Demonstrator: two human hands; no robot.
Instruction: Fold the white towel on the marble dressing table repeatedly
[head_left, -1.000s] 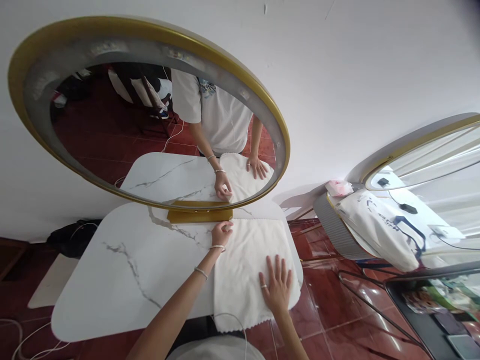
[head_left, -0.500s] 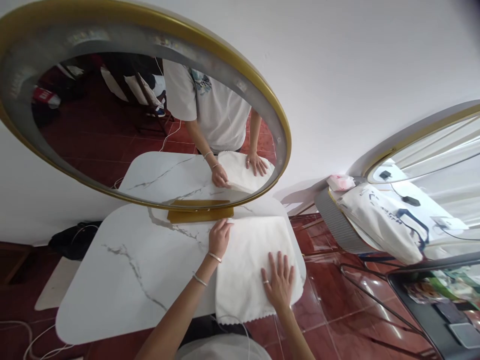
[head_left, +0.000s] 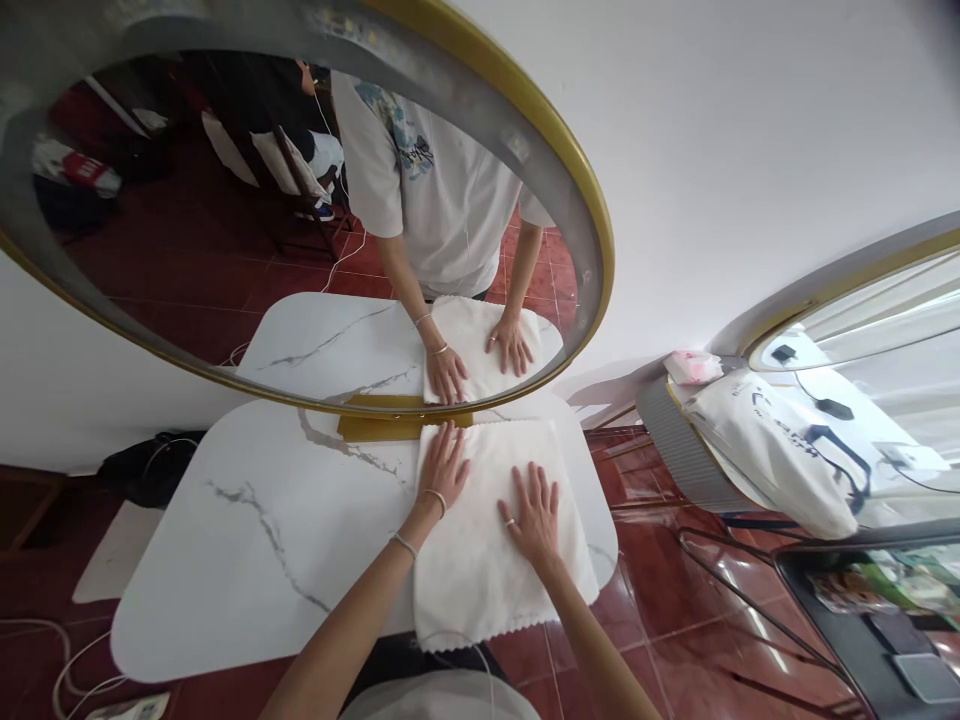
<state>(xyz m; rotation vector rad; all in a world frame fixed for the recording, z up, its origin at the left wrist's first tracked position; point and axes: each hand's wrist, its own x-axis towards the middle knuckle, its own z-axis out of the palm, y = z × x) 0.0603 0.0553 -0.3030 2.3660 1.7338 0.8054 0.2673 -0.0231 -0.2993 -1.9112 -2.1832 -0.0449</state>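
A white towel (head_left: 495, 560) lies flat on the right part of a white marble table (head_left: 247, 540), its near scalloped edge hanging over the table's front. My left hand (head_left: 442, 468) rests flat on the towel's far left part, fingers spread. My right hand (head_left: 534, 508), with a ring on it, lies flat on the towel's middle, fingers spread. Both hands hold nothing. The oval gold-framed mirror (head_left: 480, 70) behind the table reflects the towel and both hands.
The mirror's gold base (head_left: 375, 426) stands at the table's far edge. A white bag (head_left: 772, 455) and a second mirror (head_left: 862, 310) are on a table to the right. A dark bag (head_left: 142, 465) lies on the red tiled floor at the left, with white cables (head_left: 67, 670).
My left hand let go of the towel's far left corner and now lies flat on it. My right hand slid up and left toward the towel's middle. The view moved closer.
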